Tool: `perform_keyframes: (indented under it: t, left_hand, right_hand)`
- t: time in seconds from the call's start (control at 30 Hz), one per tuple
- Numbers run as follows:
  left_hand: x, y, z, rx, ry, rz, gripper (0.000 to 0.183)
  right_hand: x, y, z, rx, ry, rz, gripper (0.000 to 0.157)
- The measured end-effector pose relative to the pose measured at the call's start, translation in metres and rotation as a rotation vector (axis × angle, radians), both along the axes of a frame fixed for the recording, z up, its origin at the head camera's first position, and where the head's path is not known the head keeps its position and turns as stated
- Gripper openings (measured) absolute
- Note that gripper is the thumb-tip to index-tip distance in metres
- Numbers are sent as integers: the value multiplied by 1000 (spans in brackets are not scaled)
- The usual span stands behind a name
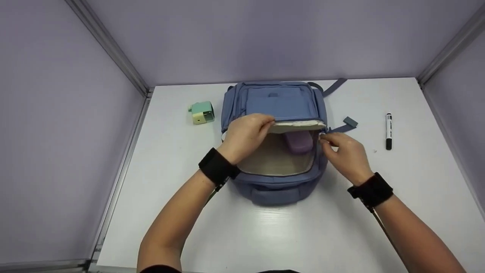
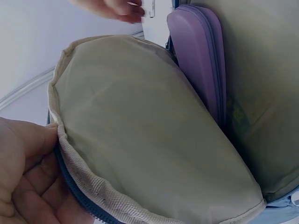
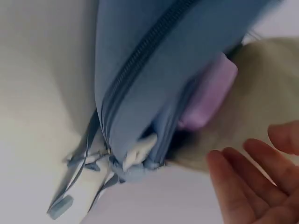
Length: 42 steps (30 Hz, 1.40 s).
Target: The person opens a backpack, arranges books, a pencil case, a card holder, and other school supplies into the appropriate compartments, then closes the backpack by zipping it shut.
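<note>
A blue backpack [image 1: 280, 104] lies on the table with its main compartment unzipped, showing a beige lining [image 1: 278, 159]. My left hand [image 1: 244, 134] pinches the edge of the flap [image 2: 131, 121] between thumb and fingers and holds it raised. Inside, by the right side wall, sits a purple zippered case [image 1: 299, 143], partly hidden under the flap in the head view. My right hand [image 1: 346, 153] is beside the bag's right edge, near a small whitish piece [image 3: 140, 151] at the zipper's end. In the right wrist view its fingers [image 3: 229, 172] are spread apart with nothing between them.
To the left of the bag stands a green and yellow pencil sharpener [image 1: 202, 112]. A black-and-white marker [image 1: 388, 131] lies on the right of the white table [image 1: 159, 212]. A strap with a blue end [image 1: 350, 122] trails from the bag's right side. Panels [image 1: 280, 41] border the table.
</note>
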<state>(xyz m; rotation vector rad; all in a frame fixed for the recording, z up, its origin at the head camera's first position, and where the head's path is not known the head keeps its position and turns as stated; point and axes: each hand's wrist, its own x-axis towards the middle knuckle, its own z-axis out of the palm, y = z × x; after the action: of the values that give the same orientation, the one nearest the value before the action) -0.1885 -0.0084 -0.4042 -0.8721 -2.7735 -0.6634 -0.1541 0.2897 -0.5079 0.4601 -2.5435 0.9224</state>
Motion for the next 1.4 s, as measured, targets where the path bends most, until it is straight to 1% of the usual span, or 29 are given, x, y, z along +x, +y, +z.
perform_keyframes:
  t: [0.07,0.1,0.2,0.23,0.3,0.4,0.43,0.5,0.53,0.6,0.7,0.8,1.0,1.1,1.17,1.3,1.4]
  left_hand:
    - [1,-2,-2,-4,-5,3,25]
    - [1,-3,-2,-4,-8,4,25]
    - [1,-5,-4,-6,-12,11,24]
    - [1,-5,-5,-5,-12,13,24]
    - [2,-5,-6,-5,-12,16,24]
    - [3,-4,-8,-6,-15,14,24]
    - [3,-4,-9,-8,-18,11,24]
    - [4,-2,-9,-13,-24,1,24]
    - [4,-1,-9,-16,-28,-6,25]
    - [5,0,-10,-26,-34,-21,25]
    - [6,0,-10,-32,-39,-33,26]
    - [6,-1,-10,-27,-43,-39,26]
    - [4,-5,-11,3,-63,-54,26]
    - [4,-10,-13,46,-73,-55,28]
    - [3,-14,-14,77,-66,-50,28]
    - [-1,-26,-16,110,-15,-15,28]
    - [-8,-41,-20,114,12,44,27]
  right_hand:
    - [2,7,8,-47,84,-13,24]
    - [1,9,13,-68,119,-10,30]
    - [-3,11,26,-92,175,50,52]
    - [-5,10,30,-92,179,86,58]
    - [-10,5,36,-54,161,161,68]
    - [-18,-4,40,15,90,255,75]
    - [-20,-8,41,32,65,276,76]
    - [-25,-13,40,53,16,293,73]
    - [-26,-15,40,49,-2,297,71]
    - [-28,-18,39,35,-28,298,61]
    - [-30,-21,39,15,-35,290,46]
    - [-30,-23,39,21,-15,268,38]
    - [-31,-28,37,21,18,225,38]
    - [-32,-30,37,18,29,216,39]
    - [-33,-30,37,18,34,212,41]
    - [-33,-31,39,22,38,204,41]
    - [-33,-31,40,25,39,201,42]
